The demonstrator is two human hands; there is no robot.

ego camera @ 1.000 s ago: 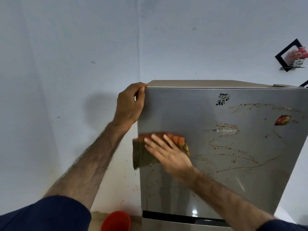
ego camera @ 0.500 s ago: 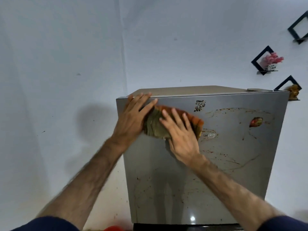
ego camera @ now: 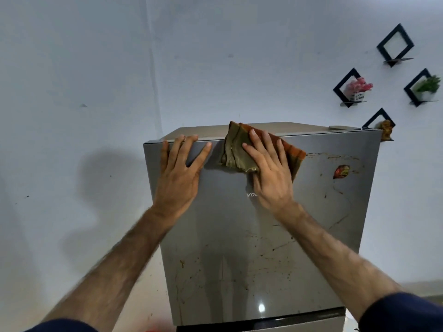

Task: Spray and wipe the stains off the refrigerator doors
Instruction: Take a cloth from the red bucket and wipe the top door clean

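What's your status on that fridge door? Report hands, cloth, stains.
Left hand flat on upper door, braced. Right hand pressing cloth at top edge. Stains remain right and low. Nothing blocking.

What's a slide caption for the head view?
Right hand presses orange-and-olive cloth at stained grey refrigerator door's top edge; left hand rests flat alongside.

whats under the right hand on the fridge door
The right hand lies flat on a folded cloth, pressing it against the upper door near the top edge. The door surface beneath the cloth is covered, so stains there cannot be seen.
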